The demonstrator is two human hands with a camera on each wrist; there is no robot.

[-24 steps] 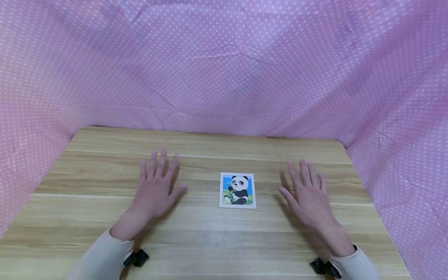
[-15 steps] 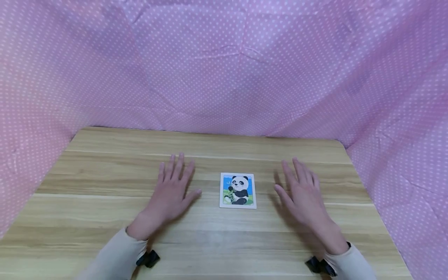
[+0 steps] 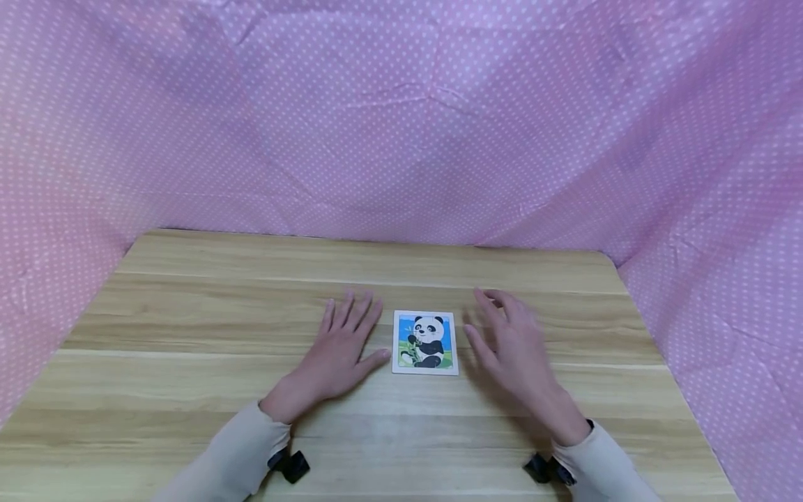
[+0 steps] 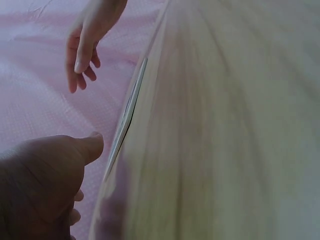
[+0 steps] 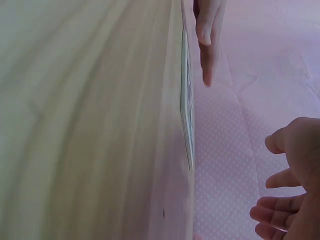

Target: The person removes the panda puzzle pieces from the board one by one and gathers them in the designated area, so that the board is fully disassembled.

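Note:
A panda picture puzzle (image 3: pixel 426 343) with a white border lies flat on the wooden table (image 3: pixel 389 446). In both wrist views its thin edge shows, as a pale slab (image 4: pixel 127 115) in the left one. My left hand (image 3: pixel 339 357) is spread just left of it, thumb tip right by its left edge. To the right of the puzzle hovers my right hand (image 3: pixel 516 348), its fingers slightly bent and its thumb pointing toward the picture. Neither hand holds anything. The right wrist view shows the right hand (image 5: pixel 295 185) with loosely bent fingers, above the table surface.
Pink cloth (image 3: pixel 401 139) with white dots hangs behind the table and down both sides. The table's far edge runs along it. Black wrist devices (image 3: pixel 290 466) sit at both pale sleeves (image 3: pixel 228 453).
Both hands have moved inward toward the puzzle, the left one farther to the right. The right hand's fingers have bent a little more. The puzzle has stayed in place.

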